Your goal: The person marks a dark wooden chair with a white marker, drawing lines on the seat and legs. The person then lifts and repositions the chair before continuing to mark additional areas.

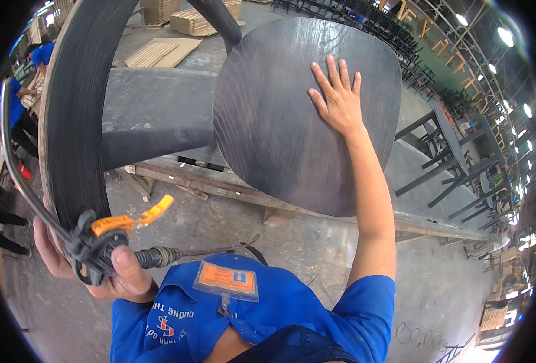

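A dark-stained wooden chair rests on a workbench, its broad rounded seat (274, 133) facing me. The curved backrest (77, 115) rises close by at the left, joined by dark wooden posts. My right hand (339, 97) lies flat on the seat's upper right area, fingers spread, gripping nothing. Low at the left, my left hand (129, 278) is wrapped around an air blow gun (98, 245). The gun has a black body, an orange lever and a long bent metal tube reaching up beside the backrest. A hose fitting (159, 256) sticks out of it toward my chest.
The workbench (159, 91) runs under the chair toward the right. Dark chair frames (443, 151) stand at the right, with many more at the back. People in blue shirts (15, 109) work at the far left. Cardboard and wooden slats (162, 52) lie beyond the bench.
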Motion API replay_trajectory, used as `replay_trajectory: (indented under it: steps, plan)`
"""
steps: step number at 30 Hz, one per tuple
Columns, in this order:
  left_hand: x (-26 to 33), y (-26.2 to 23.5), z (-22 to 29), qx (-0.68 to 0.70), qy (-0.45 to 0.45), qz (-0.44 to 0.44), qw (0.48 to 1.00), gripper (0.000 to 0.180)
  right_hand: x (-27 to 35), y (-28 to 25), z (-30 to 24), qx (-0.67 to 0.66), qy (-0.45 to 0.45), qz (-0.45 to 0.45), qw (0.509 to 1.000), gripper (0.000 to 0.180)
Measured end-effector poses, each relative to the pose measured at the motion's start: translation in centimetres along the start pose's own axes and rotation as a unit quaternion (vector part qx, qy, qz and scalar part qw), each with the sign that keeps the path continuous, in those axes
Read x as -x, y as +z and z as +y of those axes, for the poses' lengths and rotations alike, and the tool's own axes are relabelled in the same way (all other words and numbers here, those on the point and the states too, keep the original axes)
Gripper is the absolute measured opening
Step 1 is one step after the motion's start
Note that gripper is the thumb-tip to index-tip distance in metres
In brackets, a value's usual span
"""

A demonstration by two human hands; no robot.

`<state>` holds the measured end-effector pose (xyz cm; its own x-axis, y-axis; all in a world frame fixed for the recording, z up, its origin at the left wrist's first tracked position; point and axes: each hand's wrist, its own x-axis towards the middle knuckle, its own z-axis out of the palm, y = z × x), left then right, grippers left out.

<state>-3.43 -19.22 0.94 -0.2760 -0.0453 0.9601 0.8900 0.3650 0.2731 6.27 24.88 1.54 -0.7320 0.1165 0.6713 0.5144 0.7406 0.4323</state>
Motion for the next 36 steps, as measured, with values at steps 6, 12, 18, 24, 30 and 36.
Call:
replay_trajectory:
  steps: [6,12,18,24,30,36]
  plan:
    - [-2.1,1.9,0.7,0.035,0.019,0.019,0.999,0.046,-0.3,0.8,0.6,-0.044,-0.031,0.001,0.999,0.063]
    - [-3.6,4.6,1.2,0.135,-0.042,0.041,0.989,0.041,-2.0,3.1,1.7,-0.045,-0.002,0.026,0.999,0.064]
    - [0.9,5.8,0.1,0.142,-0.078,0.025,0.986,0.066,-3.5,5.4,2.9,-0.067,-0.076,0.056,0.993,0.053]
    - [17.4,9.0,-2.4,0.081,-0.235,-0.093,0.964,0.050,-4.1,7.7,4.0,0.001,-0.051,0.078,0.996,0.057]
    - [28.6,19.5,-14.9,-0.035,-0.442,-0.152,0.883,0.044,-4.6,9.2,5.2,0.012,-0.062,0.102,0.993,0.057]
    - [33.6,31.9,-24.2,-0.242,-0.415,-0.194,0.855,0.069,-5.3,7.4,4.2,-0.020,-0.078,0.058,0.995,0.054]
